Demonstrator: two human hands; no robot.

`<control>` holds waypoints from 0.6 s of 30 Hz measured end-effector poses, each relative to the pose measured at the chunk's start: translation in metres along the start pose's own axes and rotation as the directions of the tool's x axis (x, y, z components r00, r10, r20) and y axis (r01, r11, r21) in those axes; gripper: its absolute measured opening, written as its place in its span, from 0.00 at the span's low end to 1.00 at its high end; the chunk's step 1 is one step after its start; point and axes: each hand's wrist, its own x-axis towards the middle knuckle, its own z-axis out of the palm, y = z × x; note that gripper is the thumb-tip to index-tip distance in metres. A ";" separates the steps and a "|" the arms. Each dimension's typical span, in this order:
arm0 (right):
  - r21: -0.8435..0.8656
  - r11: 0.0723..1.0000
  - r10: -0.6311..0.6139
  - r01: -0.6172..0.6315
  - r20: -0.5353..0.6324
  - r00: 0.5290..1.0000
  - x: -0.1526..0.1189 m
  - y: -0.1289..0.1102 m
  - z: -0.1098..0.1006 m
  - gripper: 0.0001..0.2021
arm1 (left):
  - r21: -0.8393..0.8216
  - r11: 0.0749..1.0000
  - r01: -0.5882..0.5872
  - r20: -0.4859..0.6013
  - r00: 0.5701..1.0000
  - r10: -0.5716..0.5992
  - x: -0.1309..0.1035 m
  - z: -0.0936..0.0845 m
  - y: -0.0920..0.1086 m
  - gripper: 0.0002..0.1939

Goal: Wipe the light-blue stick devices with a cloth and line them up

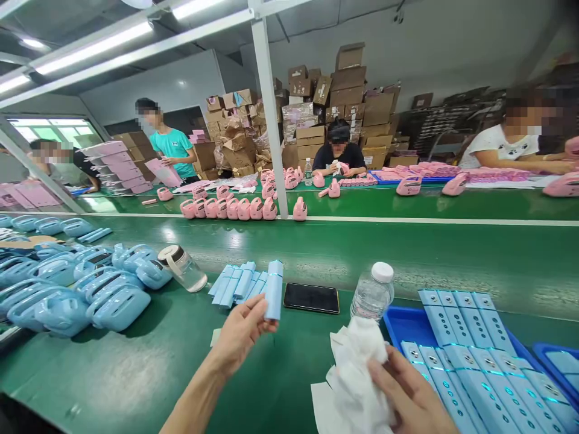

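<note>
Clearly the left hand (pixel 242 333) is pinched shut on a light blue panel (pixel 274 289), held upright by its lower end just above the green table (pixel 136 374); it looks thin, stiff and light, probably glossy and slippery, so the edges seem the best place to grip; the right hand (pixel 409 395) is closed around a soft white cloth (pixel 357 374) that should crumple freely. Behind the held panel lies a fan of about six more panels (pixel 235 282); one black phone (pixel 311 298) lies beside them; one clear bottle (pixel 373 290) stands near it and one jar (pixel 183 268) lies tipped; the blue tray (pixel 400 322) holds at least ten long strips (pixel 470 355), some cut off at the frame.
</note>
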 end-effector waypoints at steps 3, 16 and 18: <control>-0.138 0.969 -0.175 0.206 0.210 0.962 0.007 -0.001 0.047 0.31 | -0.222 0.973 0.053 0.238 0.971 0.001 -0.032 0.038 0.006 0.24; -0.391 0.870 -0.238 0.300 0.201 0.950 -0.002 0.016 0.050 0.25 | -0.310 0.951 0.017 0.275 0.959 0.072 -0.041 0.054 -0.009 0.24; -0.380 0.889 -0.183 0.254 0.215 0.959 -0.016 0.010 0.040 0.20 | -0.212 0.977 -0.007 0.176 0.983 0.045 -0.038 0.040 -0.012 0.26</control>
